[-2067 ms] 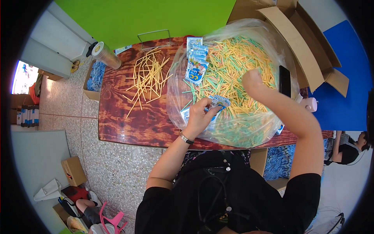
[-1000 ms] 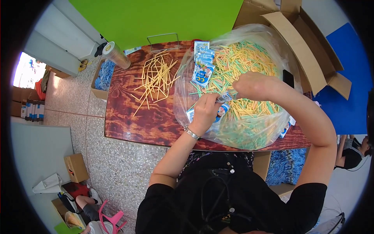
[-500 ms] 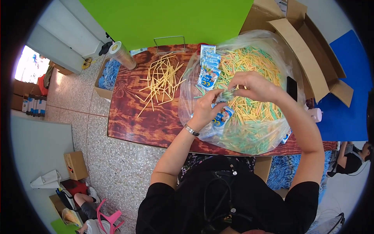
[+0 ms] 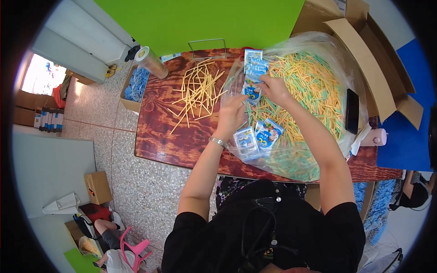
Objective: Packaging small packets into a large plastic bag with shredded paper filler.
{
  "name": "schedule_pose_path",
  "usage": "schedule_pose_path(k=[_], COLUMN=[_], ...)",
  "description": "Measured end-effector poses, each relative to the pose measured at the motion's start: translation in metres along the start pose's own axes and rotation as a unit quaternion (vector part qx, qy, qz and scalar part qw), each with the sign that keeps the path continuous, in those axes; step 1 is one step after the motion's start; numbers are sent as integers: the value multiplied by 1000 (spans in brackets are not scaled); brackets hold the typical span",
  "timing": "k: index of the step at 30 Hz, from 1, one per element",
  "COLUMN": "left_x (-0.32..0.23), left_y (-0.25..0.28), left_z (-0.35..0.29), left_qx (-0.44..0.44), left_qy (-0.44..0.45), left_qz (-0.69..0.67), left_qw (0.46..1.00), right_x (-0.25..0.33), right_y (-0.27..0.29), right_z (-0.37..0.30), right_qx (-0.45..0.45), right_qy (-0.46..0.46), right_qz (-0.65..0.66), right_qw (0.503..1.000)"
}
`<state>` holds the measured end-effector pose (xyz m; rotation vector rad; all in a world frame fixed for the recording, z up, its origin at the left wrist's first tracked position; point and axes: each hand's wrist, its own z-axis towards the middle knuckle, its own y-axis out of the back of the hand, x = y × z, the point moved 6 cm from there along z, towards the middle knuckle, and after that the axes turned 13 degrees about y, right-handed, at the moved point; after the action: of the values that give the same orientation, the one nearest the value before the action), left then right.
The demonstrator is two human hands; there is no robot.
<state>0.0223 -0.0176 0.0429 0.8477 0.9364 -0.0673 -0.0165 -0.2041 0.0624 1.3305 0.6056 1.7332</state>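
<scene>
1. both of us pinch one small blue-and-white packet [image 4: 251,89]: our left hand [image 4: 231,116] closes on its lower edge and our right hand [image 4: 274,88] grips its upper side, so both hands are clenched on the same packet.
2. that packet hangs just over the near-left rim of the big clear plastic bag [image 4: 346,68], which lies open on the wooden table [image 4: 159,136] and is heaped with yellow, green and orange straws [image 4: 314,86].
3. relative to the bag: more packets of the same kind [image 4: 255,61] lie stacked at its far-left edge, and two more [image 4: 257,136] rest on its near-left side, close under our left wrist.
4. left of the bag, a loose pile of pale yellow straws [image 4: 198,93] sits on the bare wood; a dark phone [image 4: 352,110] lies at the bag's right edge, and an open cardboard box [image 4: 378,63] stands beyond it.
5. we judge the step in hand to be handling or opening a single packet over the bag.
6. the next move calls, we think, for a firm two-handed hold with the packet kept above the bag, so nothing loose lands on the table or floor.
</scene>
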Motion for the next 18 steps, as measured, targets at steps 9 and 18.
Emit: schedule_pose_path(k=[9,18], left_x=[12,-48], left_y=[-49,-13], left_z=[15,-8], left_qx=[93,76], left_qy=[-5,27], left_qz=[106,-15], left_qw=[990,997], right_x=[48,53], right_y=[17,23], right_z=[-69,-101], right_qx=[264,195], right_qy=[52,132], right_qz=[-194,-206], right_qw=[943,950])
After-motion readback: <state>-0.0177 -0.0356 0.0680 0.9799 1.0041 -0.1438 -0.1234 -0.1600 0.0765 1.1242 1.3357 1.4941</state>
